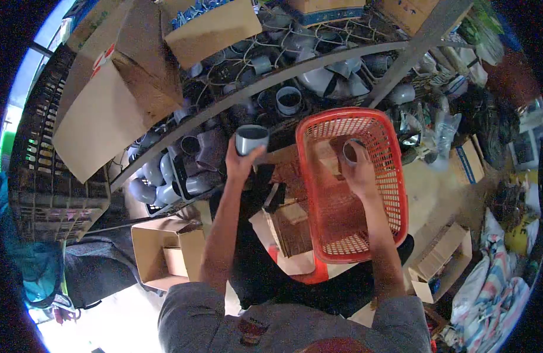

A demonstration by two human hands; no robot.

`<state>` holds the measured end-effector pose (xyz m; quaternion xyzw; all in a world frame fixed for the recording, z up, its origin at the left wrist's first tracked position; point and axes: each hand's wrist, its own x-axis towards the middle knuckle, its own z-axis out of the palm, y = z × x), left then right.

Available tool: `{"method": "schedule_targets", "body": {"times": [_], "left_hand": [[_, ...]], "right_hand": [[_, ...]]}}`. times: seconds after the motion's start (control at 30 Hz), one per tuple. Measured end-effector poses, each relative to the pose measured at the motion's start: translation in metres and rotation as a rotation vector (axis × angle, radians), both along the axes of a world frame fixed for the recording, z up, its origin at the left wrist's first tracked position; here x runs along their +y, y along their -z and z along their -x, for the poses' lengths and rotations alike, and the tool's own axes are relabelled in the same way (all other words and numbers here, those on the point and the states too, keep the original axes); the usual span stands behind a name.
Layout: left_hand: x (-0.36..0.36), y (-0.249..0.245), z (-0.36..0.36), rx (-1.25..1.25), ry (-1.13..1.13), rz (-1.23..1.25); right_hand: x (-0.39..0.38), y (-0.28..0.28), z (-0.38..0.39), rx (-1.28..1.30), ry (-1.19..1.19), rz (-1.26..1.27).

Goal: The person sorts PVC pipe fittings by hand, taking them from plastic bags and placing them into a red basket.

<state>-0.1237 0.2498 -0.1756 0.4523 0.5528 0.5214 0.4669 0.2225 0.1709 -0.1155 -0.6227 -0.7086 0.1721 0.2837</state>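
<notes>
My left hand [240,166] is closed around a grey plastic pipe fitting [252,141], its round opening facing up toward me. It is held just left of a red plastic basket [304,194]. Inside the basket's upper part, my right hand [359,173] grips another grey pipe fitting [349,151], whose rim shows above the fingers. The basket has lattice walls and rests across my lap. Some of the second fitting is hidden by my right hand.
Beyond the basket, a metal-edged rack [271,85] holds many grey pipe fittings. An open cardboard box [118,88] stands at upper left, and a smaller one [143,253] sits on the floor. Elbow fittings [159,179] fill a crate. Striped sacks [489,282] lie at right.
</notes>
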Motion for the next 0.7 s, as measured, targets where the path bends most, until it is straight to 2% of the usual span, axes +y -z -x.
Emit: {"method": "schedule_targets", "body": {"times": [0.03,0.07,0.1,0.13,0.2,0.27,0.33,0.4,0.53,0.63,0.67,0.7], "left_hand": [[0.018,0.012,0.009,-0.003,0.004,-0.002],[0.038,0.027,0.018,0.261,-0.010,0.105],[0.055,0.035,0.021,0.528,-0.024,0.214],[0.070,0.038,0.017,0.529,-0.021,0.219],[0.101,0.043,0.005,0.872,-0.133,0.211],[0.139,0.048,0.003,0.786,-0.074,0.232],[0.165,0.053,0.001,0.701,-0.012,0.259],[0.190,0.051,-0.005,0.883,0.084,0.184],[0.269,0.091,0.002,0.894,0.039,-0.033],[0.296,0.101,0.009,0.630,0.115,-0.021],[0.295,0.102,0.011,0.544,0.135,-0.008],[0.294,0.101,0.009,0.502,0.144,-0.010]], "right_hand": [[0.003,0.026,-0.016,-0.256,0.060,0.099],[0.006,0.058,-0.032,-0.259,0.062,0.098],[0.007,0.092,-0.047,-0.294,0.189,0.167],[0.006,0.118,-0.057,-0.327,0.317,0.241],[0.010,0.143,-0.067,-0.271,0.326,0.347],[0.019,0.183,-0.084,-0.222,0.340,0.439],[0.022,0.236,-0.102,-0.166,0.327,0.192],[0.027,0.205,-0.080,-0.094,0.382,0.184],[0.039,0.164,-0.056,0.103,0.501,0.257],[0.043,0.189,-0.065,0.032,0.497,0.178],[0.043,0.175,-0.060,0.008,0.492,0.155],[0.044,0.158,-0.057,0.017,0.513,0.280]]}}
